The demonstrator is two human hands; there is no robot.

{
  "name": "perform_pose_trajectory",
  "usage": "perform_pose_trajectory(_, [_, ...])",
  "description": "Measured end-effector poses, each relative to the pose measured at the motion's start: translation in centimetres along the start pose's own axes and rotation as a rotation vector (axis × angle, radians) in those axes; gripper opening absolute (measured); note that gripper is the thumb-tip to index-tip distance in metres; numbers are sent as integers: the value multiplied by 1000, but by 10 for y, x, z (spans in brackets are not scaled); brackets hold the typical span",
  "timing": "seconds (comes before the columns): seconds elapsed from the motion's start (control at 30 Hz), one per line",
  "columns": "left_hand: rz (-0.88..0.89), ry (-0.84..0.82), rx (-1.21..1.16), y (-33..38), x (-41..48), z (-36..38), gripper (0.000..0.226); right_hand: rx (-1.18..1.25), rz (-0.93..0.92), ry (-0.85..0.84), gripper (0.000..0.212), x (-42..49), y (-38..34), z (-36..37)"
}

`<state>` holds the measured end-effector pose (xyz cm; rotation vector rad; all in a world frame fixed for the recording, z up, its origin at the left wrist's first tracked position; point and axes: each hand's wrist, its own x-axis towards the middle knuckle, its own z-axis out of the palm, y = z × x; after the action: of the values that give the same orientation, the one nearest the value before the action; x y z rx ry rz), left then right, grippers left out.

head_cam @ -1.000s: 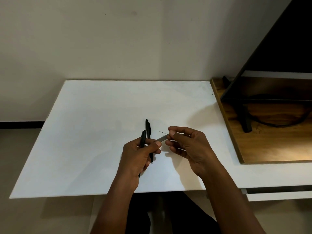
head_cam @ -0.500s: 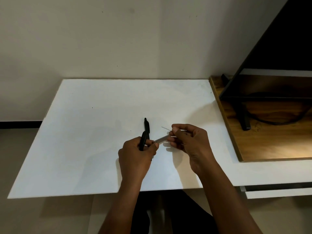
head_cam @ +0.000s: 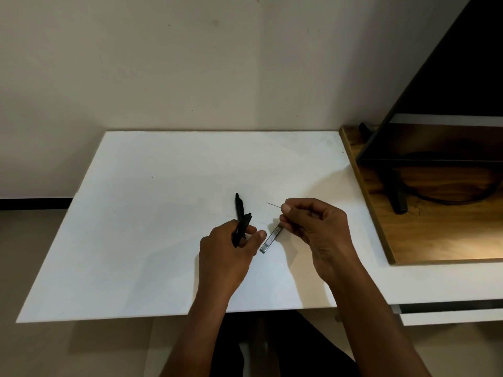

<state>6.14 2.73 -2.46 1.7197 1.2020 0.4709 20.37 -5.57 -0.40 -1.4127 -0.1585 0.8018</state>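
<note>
The left hand [head_cam: 228, 250] is curled round a black mechanical pencil [head_cam: 243, 227], which sticks up out of the fist at a slant with its clip end pointing away from the person. The thumb is stretched out to the right, its tip just beside a slim grey case [head_cam: 270, 238]; whether the thumb touches the case cannot be told. A second black pencil [head_cam: 239, 205] points straight away from the person, just behind the left hand and crossing under the first; it is not clear whether it lies on the white tabletop [head_cam: 152, 219] or is also held. The right hand [head_cam: 318, 232] is closed, pinching a thin lead [head_cam: 273, 205] between thumb and forefinger, so that the fine dark line juts out up and to the left over the table. The far end of the grey case sits at the lower fingers of this hand, and the case slopes down towards the left hand. Both hands hover near the middle of the tabletop, close together but apart. To the right is a wooden desk [head_cam: 435, 240] with a dark monitor [head_cam: 449, 77] and a black cable [head_cam: 446, 201] on it.
</note>
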Motion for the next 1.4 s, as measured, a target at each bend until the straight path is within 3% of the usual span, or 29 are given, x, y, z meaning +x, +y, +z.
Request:
perform_pose_trajectory(0.27, [229,61,327,5,-4,-8,27,-49,-70,-140,21,1,-8,-2])
perform_pose_trajectory(0.63, [281,78,304,3,-2,-12,27,-210,-84,-219,27,0,-10,-6])
perform_pose_trajectory(1.4, [331,69,335,-2,1,-10,24,-258,-92,-248,29,3,-10,-6])
